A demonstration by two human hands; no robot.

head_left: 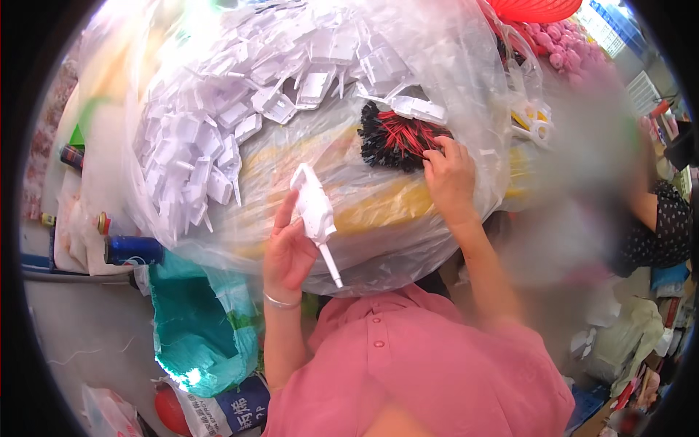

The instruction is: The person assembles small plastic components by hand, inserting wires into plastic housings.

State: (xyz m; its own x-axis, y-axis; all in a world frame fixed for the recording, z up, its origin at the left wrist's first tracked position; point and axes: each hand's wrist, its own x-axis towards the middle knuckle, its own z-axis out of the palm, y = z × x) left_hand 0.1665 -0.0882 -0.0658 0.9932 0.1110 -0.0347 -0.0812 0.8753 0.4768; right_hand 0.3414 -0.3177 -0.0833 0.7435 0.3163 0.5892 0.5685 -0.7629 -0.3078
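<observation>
My left hand (287, 255) holds a white plastic housing (315, 209) between thumb and fingers, its narrow rod pointing down toward me and a looped end at the top. The fingers of my right hand (453, 178) are bent together at the right edge of a bundle of red and black wires (397, 138); whatever lies between the fingertips is too small to tell. Another white housing (419, 109) rests against the far side of this bundle. A large heap of similar white housings (193, 142) spreads over the clear plastic sheet (291, 156) at the left and far side.
A blue can (133, 250) sits left of the sheet, above a teal bag (175, 364). Yellow-handled scissors (537, 125) are to the right. Beyond them are pink toys (568, 47) and a red basket (542, 7). Another person's patterned sleeve (666, 226) shows at the right.
</observation>
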